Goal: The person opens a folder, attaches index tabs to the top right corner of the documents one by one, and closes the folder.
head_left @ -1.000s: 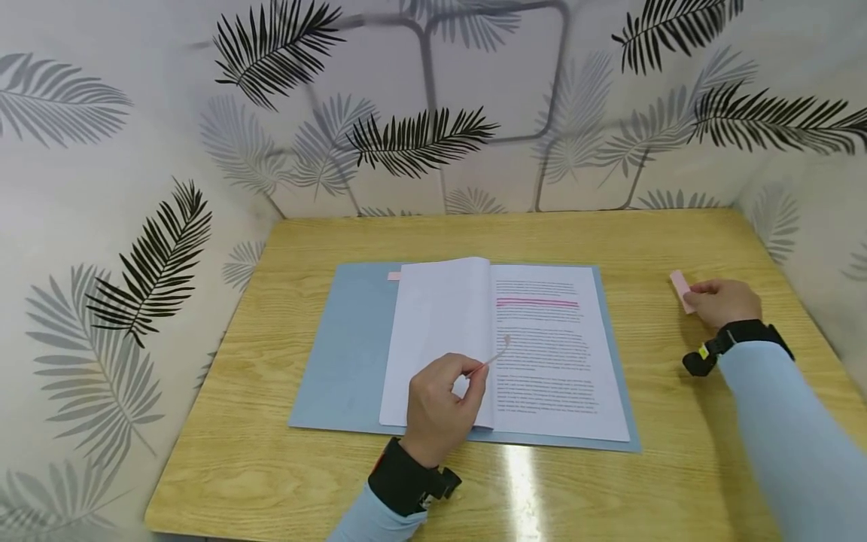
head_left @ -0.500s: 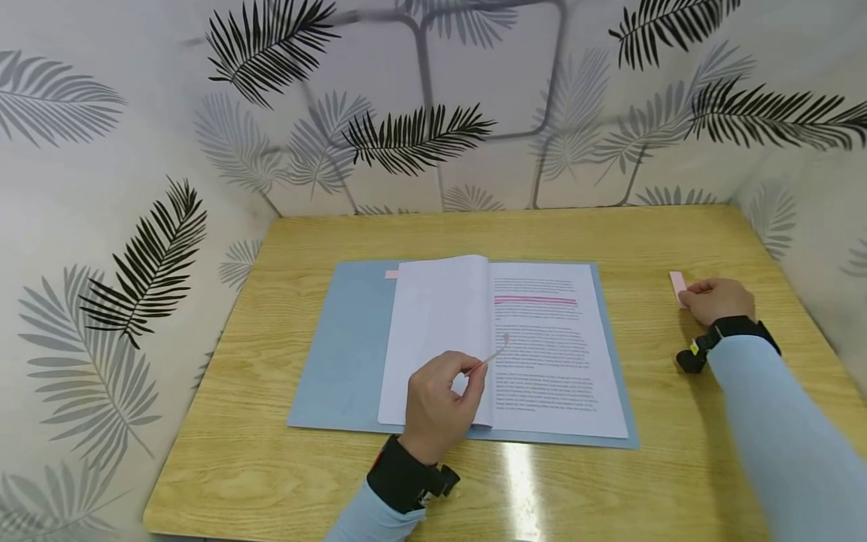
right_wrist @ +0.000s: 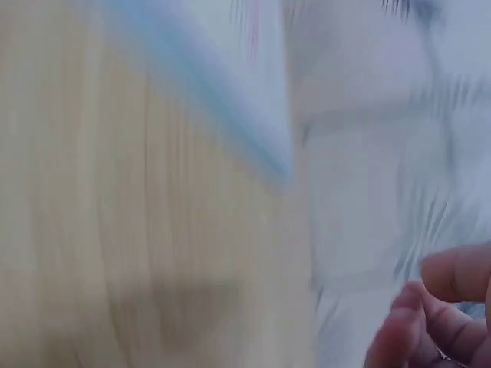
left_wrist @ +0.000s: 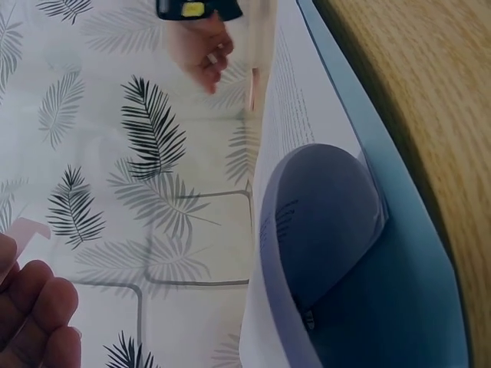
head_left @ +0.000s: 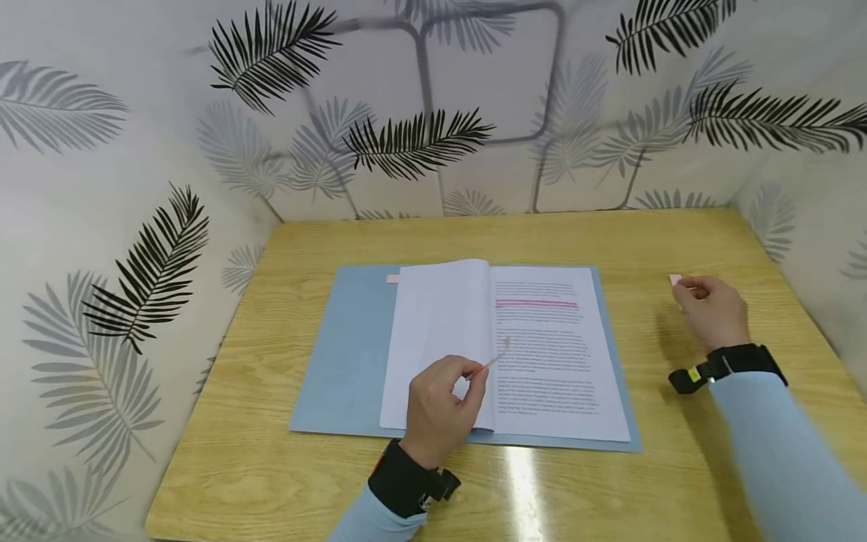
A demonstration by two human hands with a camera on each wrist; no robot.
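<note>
My left hand pinches a thin pink sticky flag between thumb and forefinger, its free end curled over the open document. The flag also shows at the lower left of the left wrist view. At the right of the table, my right hand hovers above a small pink pad of sticky flags, which it partly covers in the head view. From the left wrist, the pad lies on the table, apart from the right hand's loosely bent fingers. Nothing shows between those fingers in the right wrist view.
A blue folder lies open with printed pages; pink highlighter lines mark the upper text. Another pink flag sticks out at the turned pages' top left. A leaf-patterned curtain surrounds the wooden table.
My right hand has let go of the pink pad and lifted off the table, its shadow now apart from it. The left hand keeps its place with the flag.
</note>
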